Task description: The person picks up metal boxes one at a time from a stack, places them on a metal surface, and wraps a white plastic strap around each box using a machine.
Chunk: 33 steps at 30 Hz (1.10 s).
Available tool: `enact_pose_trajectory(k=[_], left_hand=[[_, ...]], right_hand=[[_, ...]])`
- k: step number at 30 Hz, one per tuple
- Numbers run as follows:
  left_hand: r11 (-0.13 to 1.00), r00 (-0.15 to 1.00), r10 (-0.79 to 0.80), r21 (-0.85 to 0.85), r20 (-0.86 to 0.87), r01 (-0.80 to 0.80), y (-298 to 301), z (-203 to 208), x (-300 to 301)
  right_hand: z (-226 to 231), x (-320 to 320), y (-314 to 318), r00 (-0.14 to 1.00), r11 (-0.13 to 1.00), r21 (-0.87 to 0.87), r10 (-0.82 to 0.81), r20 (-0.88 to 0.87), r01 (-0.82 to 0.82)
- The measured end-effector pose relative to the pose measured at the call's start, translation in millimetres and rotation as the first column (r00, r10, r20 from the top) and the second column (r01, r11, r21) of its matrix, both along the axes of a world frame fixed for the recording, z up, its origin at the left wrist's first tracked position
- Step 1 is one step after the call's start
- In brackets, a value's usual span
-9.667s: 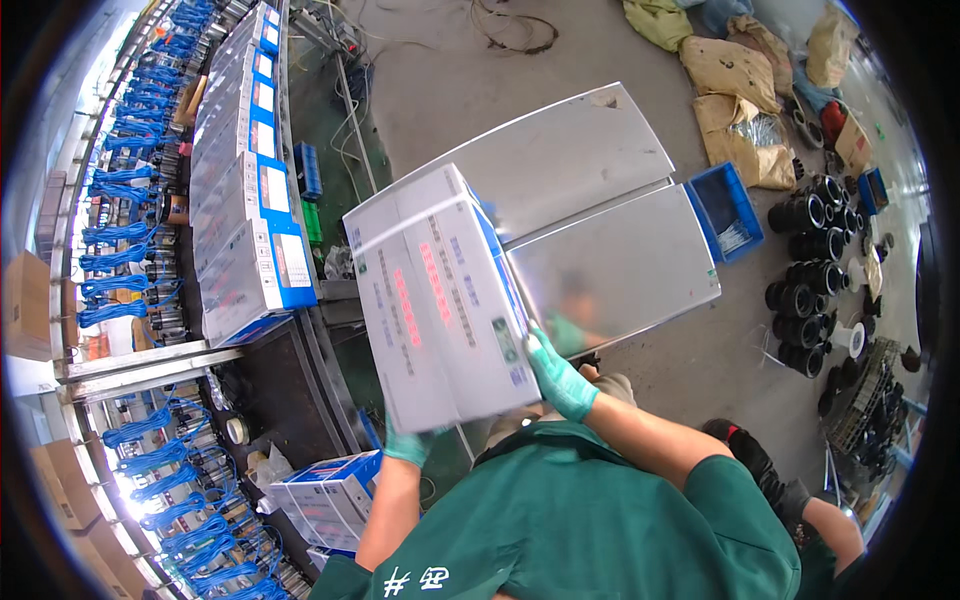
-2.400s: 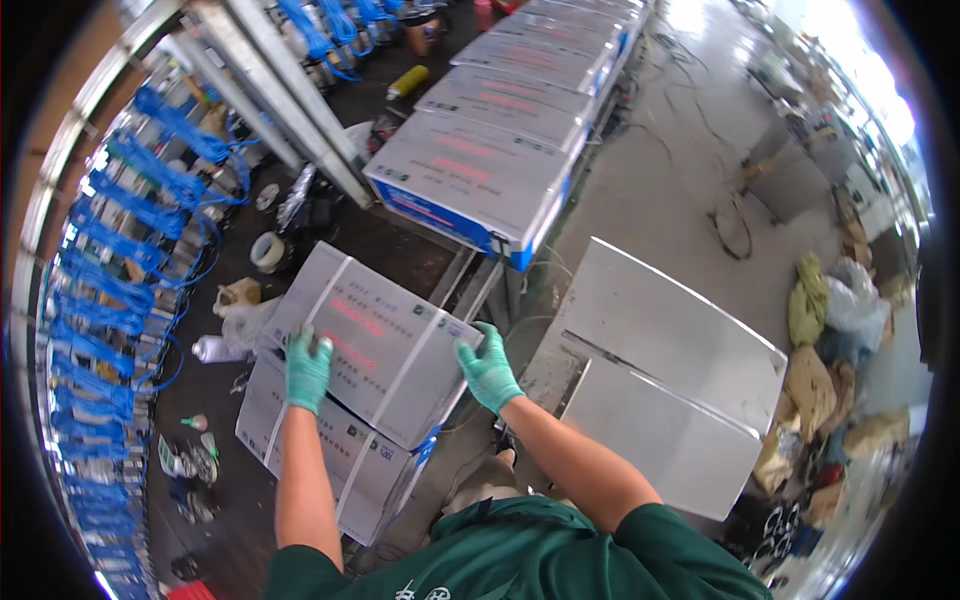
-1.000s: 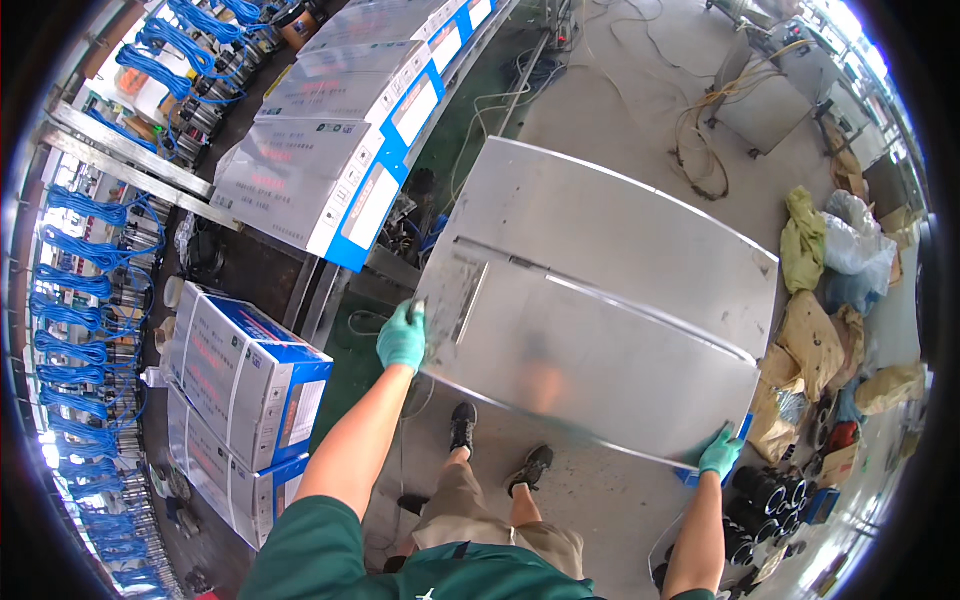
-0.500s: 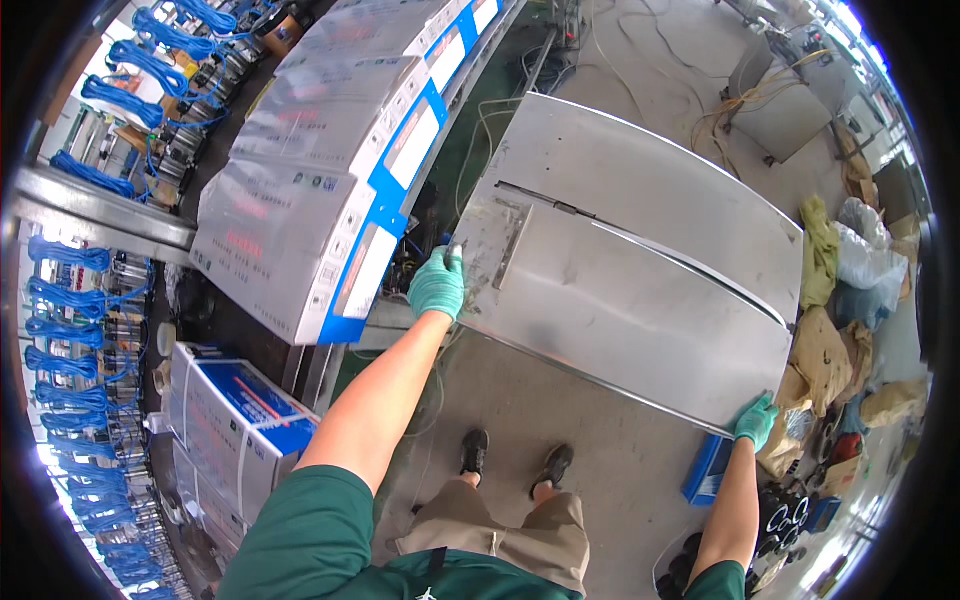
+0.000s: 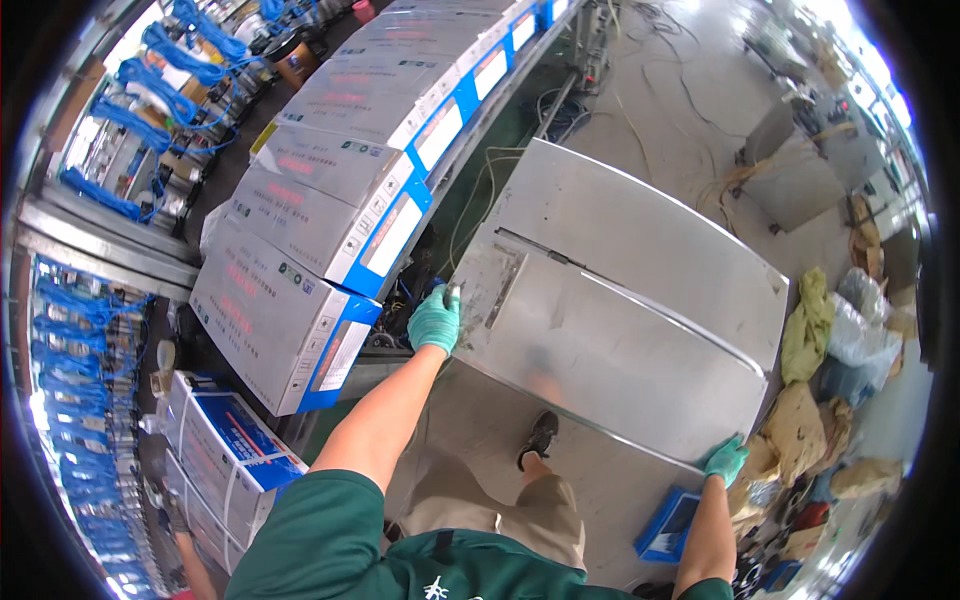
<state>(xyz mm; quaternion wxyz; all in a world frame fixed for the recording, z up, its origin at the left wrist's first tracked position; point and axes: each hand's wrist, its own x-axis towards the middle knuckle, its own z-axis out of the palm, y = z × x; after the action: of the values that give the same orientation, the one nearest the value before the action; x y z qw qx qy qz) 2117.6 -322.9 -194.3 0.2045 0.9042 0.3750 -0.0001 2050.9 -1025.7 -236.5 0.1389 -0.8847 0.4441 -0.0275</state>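
A large, flat metal panel (image 5: 620, 340) with a dull silver surface and a long slot across it lies in front of me. My left hand (image 5: 435, 318), in a green glove, grips its left edge with the thumb on top and the fingers partly hidden. At the near right corner my gloved right hand (image 5: 727, 459) is closed over the edge. Dark scuffs and a raised strip (image 5: 507, 290) mark the panel's left end. What supports the panel underneath is hidden.
Grey-and-blue cartons (image 5: 285, 290) line a conveyor at left; a strapped carton (image 5: 225, 430) sits lower. Another person's hand (image 5: 178, 518) is beside it. A blue bin (image 5: 668, 525) and crumpled bags (image 5: 790, 430) lie right. Cables (image 5: 690, 90) cross the far floor.
One of my feet has stepped forward toward the panel, and the other is now hidden. The view has shifted; both hands keep their hold. Another person's hand has appeared at lower left.
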Motion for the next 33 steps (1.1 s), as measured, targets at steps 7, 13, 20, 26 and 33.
enact_pose_trajectory(k=[7,13,20,26,33], left_hand=[[0.991,0.997,-0.045,-0.122,0.069,0.053,7,-9,19],[0.867,0.765,-0.495,0.177,0.412,0.465,-13,103,-52],[0.971,0.791,-0.067,0.221,0.608,-0.088,241,246,-172],[0.835,0.927,0.371,0.416,0.057,-0.36,438,205,-167],[0.878,0.836,0.419,0.077,0.354,-0.473,417,179,-266]], right_hand=[[-10,23,-38,1.0,0.934,0.357,-0.008,0.017,0.002],[69,79,38,0.62,0.915,0.398,0.35,-0.702,-0.066],[130,98,445,0.559,0.005,0.997,0.828,0.041,-0.079],[113,71,701,0.705,-0.216,0.969,0.705,0.069,0.121],[94,69,747,0.832,-0.122,0.952,0.525,-0.179,0.282]])
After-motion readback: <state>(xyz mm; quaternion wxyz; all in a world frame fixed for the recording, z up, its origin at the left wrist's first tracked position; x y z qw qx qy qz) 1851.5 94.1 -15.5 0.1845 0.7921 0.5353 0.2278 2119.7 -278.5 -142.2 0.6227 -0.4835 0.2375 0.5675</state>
